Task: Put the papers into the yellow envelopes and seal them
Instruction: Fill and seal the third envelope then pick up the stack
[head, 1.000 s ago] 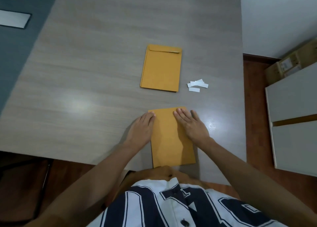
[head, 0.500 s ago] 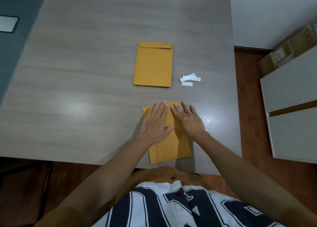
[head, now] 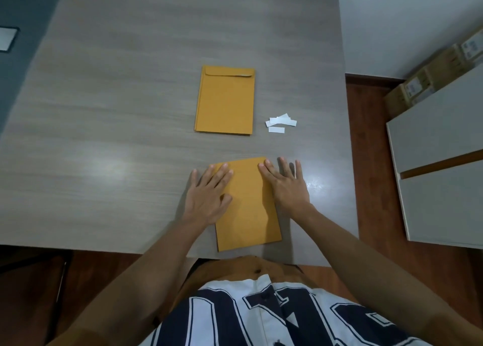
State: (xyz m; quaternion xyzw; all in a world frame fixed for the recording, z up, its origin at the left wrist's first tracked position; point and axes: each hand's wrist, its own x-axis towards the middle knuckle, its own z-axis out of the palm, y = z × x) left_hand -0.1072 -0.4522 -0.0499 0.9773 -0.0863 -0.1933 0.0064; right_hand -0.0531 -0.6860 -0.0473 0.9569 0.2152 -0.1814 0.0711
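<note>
A yellow envelope [head: 248,209] lies flat near the table's front edge, its plain side up. My left hand [head: 209,194] rests flat on its upper left corner, fingers spread. My right hand [head: 286,186] lies flat on its upper right edge, partly on the table. Further back lies a small stack of yellow envelopes [head: 225,101], the top one with its flap folded down at the far end. No loose papers are in sight.
Several small white paper strips [head: 280,123] lie right of the stack. The grey wood-grain table [head: 117,136] ends at the right beside a white cabinet [head: 439,167] and cardboard boxes [head: 428,81]. A chair frame [head: 60,283] stands at lower left.
My hands slid apart along the near envelope's top end: the left went from the middle toward the left corner, the right toward the right edge.
</note>
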